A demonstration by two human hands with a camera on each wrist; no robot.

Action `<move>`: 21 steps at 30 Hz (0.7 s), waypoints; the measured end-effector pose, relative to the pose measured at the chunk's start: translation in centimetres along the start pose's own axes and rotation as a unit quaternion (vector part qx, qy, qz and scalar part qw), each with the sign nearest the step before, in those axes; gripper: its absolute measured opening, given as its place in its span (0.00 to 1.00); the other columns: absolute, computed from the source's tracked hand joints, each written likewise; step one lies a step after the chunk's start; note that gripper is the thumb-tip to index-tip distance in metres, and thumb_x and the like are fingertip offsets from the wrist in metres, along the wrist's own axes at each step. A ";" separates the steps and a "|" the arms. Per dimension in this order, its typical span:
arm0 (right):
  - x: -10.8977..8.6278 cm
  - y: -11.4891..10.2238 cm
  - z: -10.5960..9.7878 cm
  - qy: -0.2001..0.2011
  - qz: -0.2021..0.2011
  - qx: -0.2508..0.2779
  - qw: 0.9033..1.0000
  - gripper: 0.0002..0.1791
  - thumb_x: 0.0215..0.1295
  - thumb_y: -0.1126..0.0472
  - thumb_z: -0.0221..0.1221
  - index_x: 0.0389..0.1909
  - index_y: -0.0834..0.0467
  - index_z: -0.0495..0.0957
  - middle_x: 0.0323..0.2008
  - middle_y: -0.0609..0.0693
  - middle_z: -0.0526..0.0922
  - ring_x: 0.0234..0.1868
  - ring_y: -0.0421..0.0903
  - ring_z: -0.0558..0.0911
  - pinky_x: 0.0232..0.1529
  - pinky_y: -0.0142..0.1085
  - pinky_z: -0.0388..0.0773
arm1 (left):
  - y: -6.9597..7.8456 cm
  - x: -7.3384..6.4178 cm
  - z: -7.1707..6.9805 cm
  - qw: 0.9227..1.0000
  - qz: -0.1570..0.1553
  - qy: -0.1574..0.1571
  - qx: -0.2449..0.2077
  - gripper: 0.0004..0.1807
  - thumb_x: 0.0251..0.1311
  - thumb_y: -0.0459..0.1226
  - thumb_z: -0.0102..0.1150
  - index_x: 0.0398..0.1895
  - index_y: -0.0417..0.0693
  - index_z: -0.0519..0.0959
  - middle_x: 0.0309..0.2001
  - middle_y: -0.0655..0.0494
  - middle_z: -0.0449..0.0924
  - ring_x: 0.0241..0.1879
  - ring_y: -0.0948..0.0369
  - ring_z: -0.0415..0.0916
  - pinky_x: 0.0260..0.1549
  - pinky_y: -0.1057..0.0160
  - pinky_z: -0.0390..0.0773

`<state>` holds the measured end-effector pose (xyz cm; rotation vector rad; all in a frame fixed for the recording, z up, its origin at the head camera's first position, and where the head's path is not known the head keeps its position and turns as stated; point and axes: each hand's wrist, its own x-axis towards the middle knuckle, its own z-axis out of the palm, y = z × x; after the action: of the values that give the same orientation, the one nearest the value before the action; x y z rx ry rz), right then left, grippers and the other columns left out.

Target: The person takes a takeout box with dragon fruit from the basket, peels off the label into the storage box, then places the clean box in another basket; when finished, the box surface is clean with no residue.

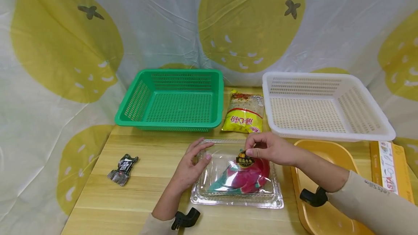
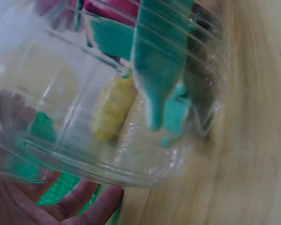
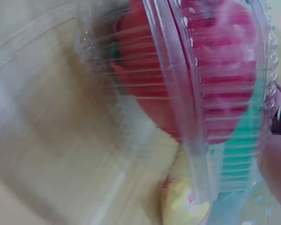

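My table (image 1: 88, 209) has a pale wood-grain top. Along its far side I have a green basket (image 1: 169, 123) on the left and a white basket (image 1: 326, 133) on the right, a yellow packet (image 1: 244, 115) lying between them. Nearer me sits a clear plastic box (image 1: 236, 201), a small dark packet (image 1: 123, 169) well to its left. Right of the box stands an orange tray (image 1: 324, 219), then an orange carton (image 1: 390, 169); I can't quite tell whether its far end runs under the white basket.
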<state>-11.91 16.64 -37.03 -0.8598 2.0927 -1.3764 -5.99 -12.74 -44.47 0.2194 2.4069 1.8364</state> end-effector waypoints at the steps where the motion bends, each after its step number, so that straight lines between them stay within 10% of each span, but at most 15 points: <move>1: -0.1 -0.2 0.0 0.010 0.004 -0.010 1.000 0.05 0.73 0.60 0.61 0.36 0.56 0.81 0.37 0.47 0.81 0.41 0.42 0.77 0.38 0.32 0.78 | 0.0 0.0 0.0 1.000 -0.001 -0.001 0.001 0.20 0.71 0.40 0.59 0.65 0.57 0.78 0.79 0.43 0.56 0.79 0.37 0.51 0.70 0.25 0.53; 21: -8.1 -1.8 -2.8 0.188 0.092 -0.130 0.969 0.08 0.68 0.60 0.66 0.45 0.53 0.80 0.32 0.46 0.80 0.30 0.40 0.78 0.30 0.31 0.75 | 0.2 0.1 -0.1 1.000 0.003 0.000 0.022 0.20 0.71 0.40 0.59 0.65 0.58 0.78 0.79 0.43 0.57 0.78 0.36 0.53 0.70 0.25 0.54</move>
<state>-7.92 23.75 -33.87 -0.5084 2.6147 -1.2594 -6.06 -12.80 -44.29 0.2311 2.4515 1.7887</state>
